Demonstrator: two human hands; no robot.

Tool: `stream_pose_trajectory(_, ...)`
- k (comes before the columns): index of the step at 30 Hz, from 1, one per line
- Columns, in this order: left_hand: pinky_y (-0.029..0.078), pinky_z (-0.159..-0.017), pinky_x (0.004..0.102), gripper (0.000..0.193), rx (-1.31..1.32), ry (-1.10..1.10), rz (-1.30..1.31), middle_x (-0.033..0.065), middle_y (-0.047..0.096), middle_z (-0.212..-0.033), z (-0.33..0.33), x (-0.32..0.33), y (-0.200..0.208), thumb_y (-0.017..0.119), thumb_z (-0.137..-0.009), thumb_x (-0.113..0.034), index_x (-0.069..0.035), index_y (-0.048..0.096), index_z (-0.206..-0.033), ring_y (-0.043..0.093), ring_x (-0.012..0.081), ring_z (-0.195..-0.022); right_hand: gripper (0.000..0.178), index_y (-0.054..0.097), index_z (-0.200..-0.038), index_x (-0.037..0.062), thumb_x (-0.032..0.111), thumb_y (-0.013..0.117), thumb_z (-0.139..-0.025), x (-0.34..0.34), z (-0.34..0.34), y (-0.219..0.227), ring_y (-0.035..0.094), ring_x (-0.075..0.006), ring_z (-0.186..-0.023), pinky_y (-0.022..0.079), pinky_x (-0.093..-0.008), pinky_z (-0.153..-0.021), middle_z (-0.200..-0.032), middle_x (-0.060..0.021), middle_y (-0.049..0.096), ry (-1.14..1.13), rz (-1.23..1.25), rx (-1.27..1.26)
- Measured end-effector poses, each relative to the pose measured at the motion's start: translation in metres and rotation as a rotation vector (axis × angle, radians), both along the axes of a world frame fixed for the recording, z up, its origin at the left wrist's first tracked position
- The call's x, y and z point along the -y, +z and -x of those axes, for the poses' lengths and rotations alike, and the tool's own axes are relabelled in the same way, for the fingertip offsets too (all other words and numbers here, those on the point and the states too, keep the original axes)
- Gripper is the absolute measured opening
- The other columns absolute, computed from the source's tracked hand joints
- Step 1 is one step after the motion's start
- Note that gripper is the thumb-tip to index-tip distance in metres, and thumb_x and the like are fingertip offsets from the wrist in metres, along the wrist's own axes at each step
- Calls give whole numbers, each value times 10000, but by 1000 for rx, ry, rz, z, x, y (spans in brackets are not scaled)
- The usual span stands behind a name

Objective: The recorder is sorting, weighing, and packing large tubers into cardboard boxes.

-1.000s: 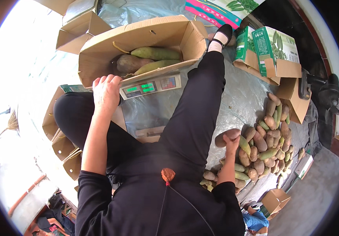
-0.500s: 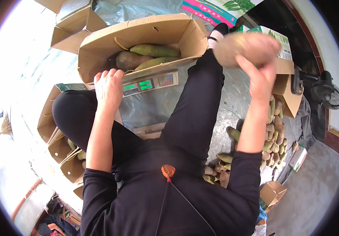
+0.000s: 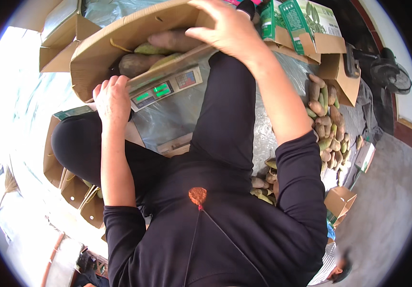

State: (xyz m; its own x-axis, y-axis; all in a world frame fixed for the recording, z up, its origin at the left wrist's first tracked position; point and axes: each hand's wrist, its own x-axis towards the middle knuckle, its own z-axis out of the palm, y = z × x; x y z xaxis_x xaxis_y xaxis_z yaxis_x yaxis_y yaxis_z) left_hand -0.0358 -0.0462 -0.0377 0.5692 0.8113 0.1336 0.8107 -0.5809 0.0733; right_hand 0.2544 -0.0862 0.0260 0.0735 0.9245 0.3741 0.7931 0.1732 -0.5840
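Note:
A long cardboard box (image 3: 96, 52) with a twisted cord handle sits tilted on a digital scale (image 3: 167, 89) with a lit green display. Inside lie a large pinkish-brown root vegetable (image 3: 172, 40), a rounder brown one (image 3: 138, 64) and green radish-like ones (image 3: 149, 49). My left hand (image 3: 112, 98) has its fingers curled over the box's near wall. At the box's right end, my right hand (image 3: 230, 31) is open, thumb and fingers apart, holding no vegetable. It covers part of that end.
Brown and green roots (image 3: 328, 124) are heaped on the right, with a smaller pile (image 3: 266, 186) beside my thigh. Green-and-white printed cartons (image 3: 297, 24) and a black fan (image 3: 391, 71) stand at upper right. Open boxes (image 3: 67, 43) flank the left; another person (image 3: 333, 268) is at lower right.
My right hand has moved left to the box, and the large brown root it held now lies inside. The view has shifted, so the box appears higher and farther left.

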Motion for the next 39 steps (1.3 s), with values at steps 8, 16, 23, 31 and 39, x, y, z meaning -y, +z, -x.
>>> stream_pose_trajectory(8, 394, -888, 401, 204, -26, 21, -29, 39, 636, -921, -5, 1, 0, 653, -779, -148, -130, 638, -981, 588, 230, -933, 295, 615, -1123, 39, 99, 655, -837, 144, -92, -80, 631, -165, -945, 492, -286, -818, -1006, -90, 670, -491, 158, -489)
stream_pose_trajectory(16, 314, -1026, 456, 328, 41, 35, -60, 19, 617, -1048, -1, 6, -3, 675, -788, -195, -176, 614, -1110, 544, 220, -1069, 254, 648, -1042, 10, 109, 638, -809, 307, -63, -235, 664, -224, -825, 507, -324, -746, -904, -148, 685, -741, 544, -438)
stream_pose_trajectory(23, 303, -1036, 478, 327, 83, 46, -107, 13, 617, -1054, -3, 4, -3, 678, -789, -221, -183, 620, -1109, 539, 220, -1075, 309, 637, -1047, -8, 124, 634, -767, 370, -7, -299, 641, -196, -667, 506, -317, -643, -788, -131, 668, -800, 810, -620)
stream_pose_trajectory(31, 298, -1031, 426, 287, 64, 56, -139, 35, 625, -1090, 8, 8, 1, 649, -820, -209, -162, 640, -1103, 547, 244, -1078, 315, 628, -1071, 17, 128, 633, -776, 380, 23, -291, 633, -155, -630, 468, -291, -522, -807, -92, 659, -975, 1049, -943)
stream_pose_trajectory(39, 335, -968, 416, 298, 51, -69, -208, 39, 634, -1077, 15, -5, -10, 650, -816, -233, -153, 644, -1102, 551, 237, -1059, 310, 632, -1060, 36, 156, 629, -774, 421, 18, -308, 648, -164, -637, 488, -302, -492, -795, -94, 665, -1070, 1074, -975)
